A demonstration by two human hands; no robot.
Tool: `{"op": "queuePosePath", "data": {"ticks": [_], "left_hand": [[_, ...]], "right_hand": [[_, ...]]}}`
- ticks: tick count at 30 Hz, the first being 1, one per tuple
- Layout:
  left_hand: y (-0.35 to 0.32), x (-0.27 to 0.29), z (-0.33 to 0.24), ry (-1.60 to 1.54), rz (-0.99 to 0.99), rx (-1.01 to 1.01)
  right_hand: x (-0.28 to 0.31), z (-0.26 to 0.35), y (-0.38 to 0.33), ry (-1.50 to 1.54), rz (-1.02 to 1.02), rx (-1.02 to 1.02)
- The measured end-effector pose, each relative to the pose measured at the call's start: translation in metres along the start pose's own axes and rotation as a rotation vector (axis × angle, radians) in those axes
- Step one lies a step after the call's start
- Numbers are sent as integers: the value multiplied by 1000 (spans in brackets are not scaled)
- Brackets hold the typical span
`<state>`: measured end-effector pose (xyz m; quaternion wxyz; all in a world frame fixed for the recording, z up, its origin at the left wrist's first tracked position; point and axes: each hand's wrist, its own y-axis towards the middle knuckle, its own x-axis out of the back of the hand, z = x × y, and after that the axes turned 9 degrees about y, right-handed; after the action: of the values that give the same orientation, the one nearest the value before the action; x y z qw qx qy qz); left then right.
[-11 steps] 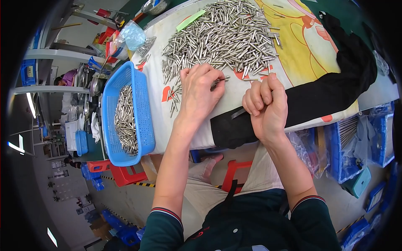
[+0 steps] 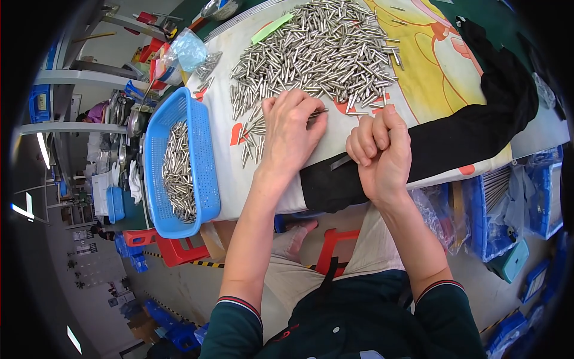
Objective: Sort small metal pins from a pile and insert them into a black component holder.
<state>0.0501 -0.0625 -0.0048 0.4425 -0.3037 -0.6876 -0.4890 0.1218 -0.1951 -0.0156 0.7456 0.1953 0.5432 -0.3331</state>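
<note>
A large heap of small silvery metal pins [image 2: 311,54] lies on the cloth-covered table. At its near edge my left hand [image 2: 292,131] is closed, palm down, with a few metal pins showing between thumb and fingers. Several loose pins [image 2: 254,140] lie beside that hand. To the right, my right hand [image 2: 381,152] is curled into a fist over a black cloth [image 2: 442,140]; what its fingers hold, if anything, is hidden. A narrow dark strip [image 2: 340,162] shows on the cloth just left of this fist.
A blue perforated basket [image 2: 206,161] partly filled with pins stands left of the heap. On the heap's far left lies a green strip [image 2: 272,29]. A clear plastic bag [image 2: 190,51] sits behind the basket. Blue bins [image 2: 496,209] and a red stool [image 2: 335,245] stand below the table edge.
My left hand has shifted slightly right, its thumb a little farther out. My right hand and the black cloth have stayed in place.
</note>
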Motion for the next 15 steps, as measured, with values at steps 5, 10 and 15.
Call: {"op": "queuePosePath", "data": {"ticks": [5, 10, 15], "left_hand": [[-1, 1, 1, -10, 11, -6], [-1, 2, 0, -2, 1, -21], [-1, 2, 0, 6, 9, -19]], "right_hand": [[-1, 0, 0, -14, -5, 4], [0, 0, 1, -8, 9, 6], [1, -1, 1, -18, 7, 5]]}}
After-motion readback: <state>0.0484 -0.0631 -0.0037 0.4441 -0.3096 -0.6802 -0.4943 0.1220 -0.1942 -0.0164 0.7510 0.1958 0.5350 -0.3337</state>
